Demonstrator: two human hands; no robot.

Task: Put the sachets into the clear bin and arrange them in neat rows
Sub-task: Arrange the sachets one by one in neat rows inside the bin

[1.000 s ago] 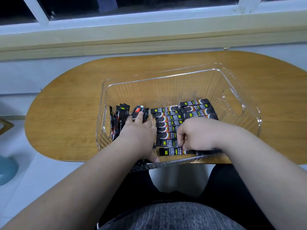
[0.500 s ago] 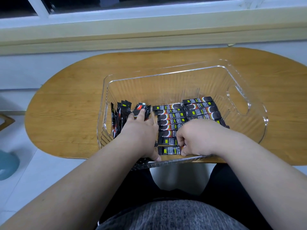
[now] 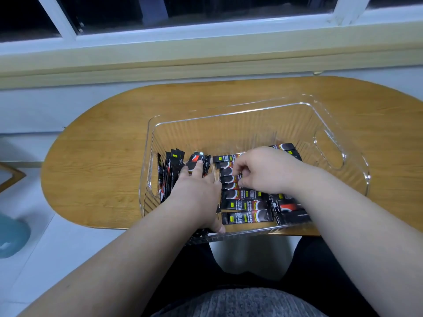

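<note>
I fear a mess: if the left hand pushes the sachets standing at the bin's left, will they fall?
The standing sachets likely tip easily: thin, leaning at mixed angles. They look light; the left hand props them with flat fingers. The bin wall beside them would probably stop a leftward fall.

No word, brand or number could be read anywhere. The sachets (image 3: 247, 218) lying flat at 6 o'clock in the clear bin (image 3: 229, 115) had white writing along their black fronts. It looked like Chinese signs, but it was too blurry to read. Each one also had a little yellow-green label (image 3: 232, 218) with tiny print, too small to tell. At 4 o'clock a red-curve sachet (image 3: 289, 208) showed a thin line of white print, also blurry. At 9 o'clock the standing sachets (image 3: 169, 175) showed one more such label and a small white patch (image 3: 198, 153).
</note>
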